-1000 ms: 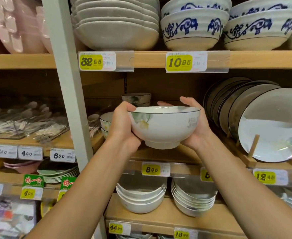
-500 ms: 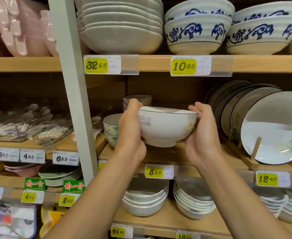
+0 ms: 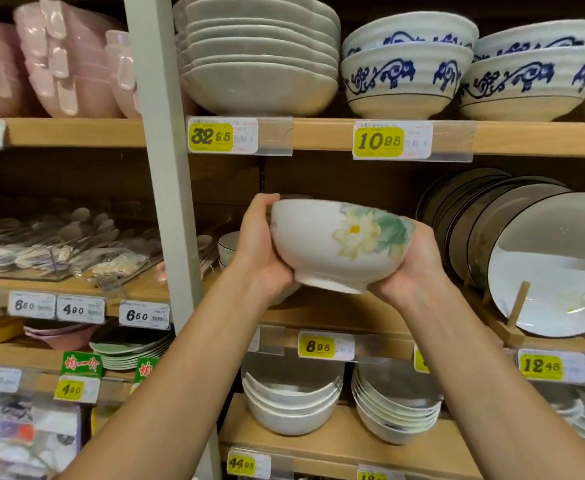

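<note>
Glaze makes the lotus bowl slick, and as stiff, fairly weighty ceramic it would likely chip or shatter if dropped. You hold it just above the middle shelf, tilted with its foot toward you. Your left hand curls over the rim and your right hand cups the flowered wall from below. Wall plus foot ring looks the safest hold. The bowl's inside faces away, and your far fingers are hidden behind it.

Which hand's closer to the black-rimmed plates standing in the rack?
Right. The right hand grips the flower bowl on its right side, just left of the plates; the left hand grips the bowl's left side, a whole bowl farther away.
</note>
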Demonstrator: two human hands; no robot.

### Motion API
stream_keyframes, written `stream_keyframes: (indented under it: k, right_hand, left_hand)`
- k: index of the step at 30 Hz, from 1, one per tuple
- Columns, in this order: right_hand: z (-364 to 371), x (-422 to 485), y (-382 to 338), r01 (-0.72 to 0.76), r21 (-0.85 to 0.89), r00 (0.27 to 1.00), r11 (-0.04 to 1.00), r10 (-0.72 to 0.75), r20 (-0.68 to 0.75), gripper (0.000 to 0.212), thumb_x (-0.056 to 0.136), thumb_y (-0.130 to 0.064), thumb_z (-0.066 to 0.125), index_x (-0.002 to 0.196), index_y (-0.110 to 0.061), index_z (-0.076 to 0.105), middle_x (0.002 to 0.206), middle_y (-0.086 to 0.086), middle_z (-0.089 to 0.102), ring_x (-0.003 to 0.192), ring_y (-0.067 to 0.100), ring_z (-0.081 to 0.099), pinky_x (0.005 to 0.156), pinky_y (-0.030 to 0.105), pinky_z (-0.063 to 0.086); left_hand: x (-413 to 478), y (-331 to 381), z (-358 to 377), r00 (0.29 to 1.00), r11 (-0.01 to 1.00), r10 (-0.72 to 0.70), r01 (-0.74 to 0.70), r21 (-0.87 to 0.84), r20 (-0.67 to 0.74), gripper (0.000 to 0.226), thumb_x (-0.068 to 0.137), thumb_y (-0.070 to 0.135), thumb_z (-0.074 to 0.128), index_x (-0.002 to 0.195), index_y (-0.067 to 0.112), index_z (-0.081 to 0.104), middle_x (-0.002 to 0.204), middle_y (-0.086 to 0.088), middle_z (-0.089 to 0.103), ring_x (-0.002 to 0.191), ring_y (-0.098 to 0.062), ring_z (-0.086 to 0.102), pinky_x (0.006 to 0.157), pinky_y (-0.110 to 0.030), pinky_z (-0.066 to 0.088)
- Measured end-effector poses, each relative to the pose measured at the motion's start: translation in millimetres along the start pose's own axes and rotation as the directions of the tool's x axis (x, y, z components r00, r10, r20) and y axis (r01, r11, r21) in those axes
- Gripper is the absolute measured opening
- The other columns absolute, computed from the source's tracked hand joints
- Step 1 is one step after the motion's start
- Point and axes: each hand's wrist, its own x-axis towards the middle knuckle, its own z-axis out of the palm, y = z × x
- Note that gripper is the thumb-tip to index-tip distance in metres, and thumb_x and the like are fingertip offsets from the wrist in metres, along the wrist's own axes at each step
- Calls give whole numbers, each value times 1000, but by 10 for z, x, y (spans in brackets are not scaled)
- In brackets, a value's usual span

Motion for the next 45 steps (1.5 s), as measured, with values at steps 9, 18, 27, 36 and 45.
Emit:
stream_keyframes:
  k: [9,18,27,36,45]
  right_hand:
    - [315,-24,114,316,-59,919,947,-321,-228,15,86,-11,46,97,-12,57,80,11,58,68,27,63,58,32,56]
    - [497,382,376,414,-82,870,907,-421,-257,25,82,-11,46,100,-16,62,101,15,58,92,33,62,72,39,53]
    - [624,755,545,345,-202,871,916,-393,-295,23,87,-16,46,95,-22,67,122,21,60,106,35,62,94,50,52]
    - [624,950,656,158,-480,883,863,-341,-322,20,76,-23,47,82,-26,65,105,12,66,98,32,63,93,51,51]
    - [507,1023,742,1,-601,898,799,-265,-351,36,94,-28,41,110,-7,66,111,15,67,104,33,63,96,46,50]
  left_hand:
    - [-282,129,-215,933,772,351,-336,540,80,90,68,55,72,143,16,43,135,3,57,124,-11,53,110,-37,36]
    - [-125,195,-348,833,611,547,-463,642,81,79,92,46,54,153,12,16,150,0,40,134,-7,37,110,-26,29]
    - [232,13,-420,714,473,693,-347,810,-98,60,103,43,27,153,14,13,159,-5,23,146,-20,20,114,-31,18]
    - [481,-186,-584,665,534,691,-207,820,-283,56,105,39,17,152,9,18,159,-9,20,149,-23,7,119,-41,6]
    - [579,-308,-679,664,605,673,-240,759,-327,56,105,40,19,153,13,16,160,-6,19,148,-21,11,120,-39,12]
